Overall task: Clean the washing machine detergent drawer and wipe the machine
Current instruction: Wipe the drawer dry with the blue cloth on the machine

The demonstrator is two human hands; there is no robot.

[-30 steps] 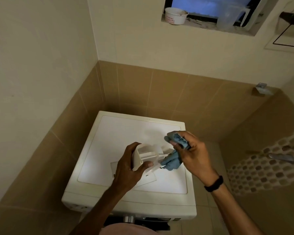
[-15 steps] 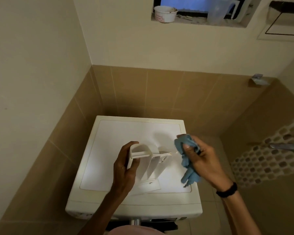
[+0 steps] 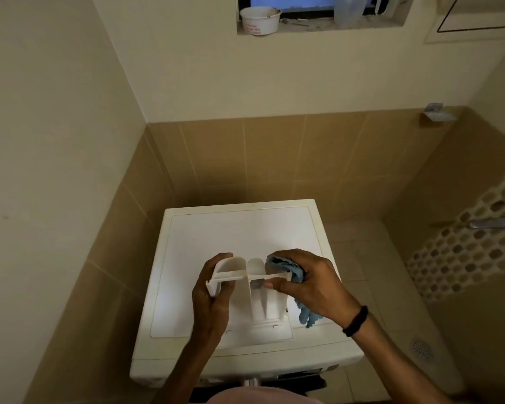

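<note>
Machine (image 3: 216, 228) sits in a corner, with a narrow gap to the left wall (image 3: 56, 170) and its back close to the tiled wall (image 3: 274, 156). Open floor (image 3: 362, 258) lies on its right, with a drain (image 3: 421, 349) near the front. The far and left parts of the white top are bare. Both hands work over the front right part, near the right edge.

Drawer (image 3: 254, 290) is white plastic and is held over the top, rounded end away from the person. It has a wide left bay, a narrow middle one and a right one, with a thin cross-bar over all three. Its flat front panel is low, by the machine's front edge; cannot tell if it touches the top.

Left hand (image 3: 209, 298) grips the drawer's left wall, fingers curled round the rounded end. Right hand (image 3: 309, 284) holds the bunched blue cloth (image 3: 286, 268), fingers closed round it and thumb lying on the cross-bar. The cloth's wad is pushed into the right bay and its tail hangs off the drawer's right side, over the top's right edge. A black band (image 3: 356, 320) is on the right wrist.

Half a second ago the right hand and cloth were clear of the drawer, off to its right, with the cloth dangling. Now they are on it. The left-hand hold is much the same.
</note>
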